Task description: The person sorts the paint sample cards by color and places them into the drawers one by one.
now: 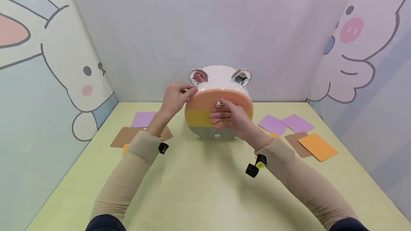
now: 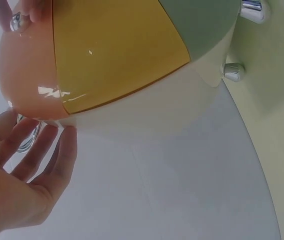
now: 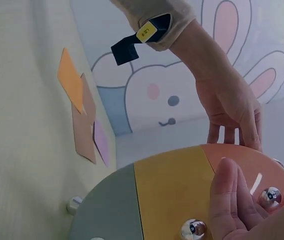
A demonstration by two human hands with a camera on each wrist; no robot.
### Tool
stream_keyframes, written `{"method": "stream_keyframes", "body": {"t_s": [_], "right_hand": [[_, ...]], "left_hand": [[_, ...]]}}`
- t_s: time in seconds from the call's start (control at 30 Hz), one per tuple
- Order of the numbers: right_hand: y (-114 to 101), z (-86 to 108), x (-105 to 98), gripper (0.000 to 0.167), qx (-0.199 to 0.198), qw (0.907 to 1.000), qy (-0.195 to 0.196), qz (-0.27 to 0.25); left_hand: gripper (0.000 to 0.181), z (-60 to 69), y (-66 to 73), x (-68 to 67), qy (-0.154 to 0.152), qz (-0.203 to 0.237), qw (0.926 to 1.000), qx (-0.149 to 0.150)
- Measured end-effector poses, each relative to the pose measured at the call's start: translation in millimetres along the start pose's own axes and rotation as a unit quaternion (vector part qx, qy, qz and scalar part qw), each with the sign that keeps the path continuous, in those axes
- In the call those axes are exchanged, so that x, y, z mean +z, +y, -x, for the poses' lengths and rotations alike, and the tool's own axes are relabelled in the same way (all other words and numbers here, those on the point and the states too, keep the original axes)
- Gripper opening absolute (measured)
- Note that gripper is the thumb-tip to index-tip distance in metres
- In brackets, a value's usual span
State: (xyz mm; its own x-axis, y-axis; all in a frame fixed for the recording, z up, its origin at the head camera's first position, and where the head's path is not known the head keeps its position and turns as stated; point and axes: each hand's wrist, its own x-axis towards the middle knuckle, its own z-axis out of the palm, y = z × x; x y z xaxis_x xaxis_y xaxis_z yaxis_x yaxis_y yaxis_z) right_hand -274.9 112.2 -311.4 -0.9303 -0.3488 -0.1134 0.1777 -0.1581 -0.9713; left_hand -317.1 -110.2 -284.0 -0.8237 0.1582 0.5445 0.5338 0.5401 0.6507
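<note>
A rounded drawer box point(image 1: 200, 117) with orange, yellow and grey-green fronts and two silver ears stands at the middle back. My left hand point(image 1: 176, 98) touches its upper left edge beside the ear; in the left wrist view the fingers of that hand point(image 2: 36, 165) lie spread and bent along the white side. At the orange front, my right hand point(image 1: 236, 118) has thumb and index finger at the silver top knob point(image 1: 219, 103), seen between them in the left wrist view. Its other fingers extend across the yellow front, partly hiding the middle knob point(image 3: 193, 229).
Purple point(image 1: 143, 119), brown point(image 1: 123, 137) and orange cards lie left of the box, partly behind my left arm. More purple point(image 1: 298, 123), brown point(image 1: 297, 144) and orange point(image 1: 318, 147) cards lie to the right. Cartoon-printed side walls and a plain back wall surround the table point(image 1: 192, 188).
</note>
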Motion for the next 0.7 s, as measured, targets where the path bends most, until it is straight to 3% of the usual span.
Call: {"method": "stream_keyframes", "body": {"t_s": [0.37,0.7], "right_hand": [[2,-1.1,14,0.04,-0.001,0.9981,0.057,-0.023],[4,8.1,15,0.041,-0.01,0.9983,0.055,-0.016]], "left_hand": [[0.026,2.6,0.0,1.0,-0.001,0.0,1.0,-0.01],[0.027,3.7,-1.9,0.2,-0.002,0.0,1.0,0.004]]}}
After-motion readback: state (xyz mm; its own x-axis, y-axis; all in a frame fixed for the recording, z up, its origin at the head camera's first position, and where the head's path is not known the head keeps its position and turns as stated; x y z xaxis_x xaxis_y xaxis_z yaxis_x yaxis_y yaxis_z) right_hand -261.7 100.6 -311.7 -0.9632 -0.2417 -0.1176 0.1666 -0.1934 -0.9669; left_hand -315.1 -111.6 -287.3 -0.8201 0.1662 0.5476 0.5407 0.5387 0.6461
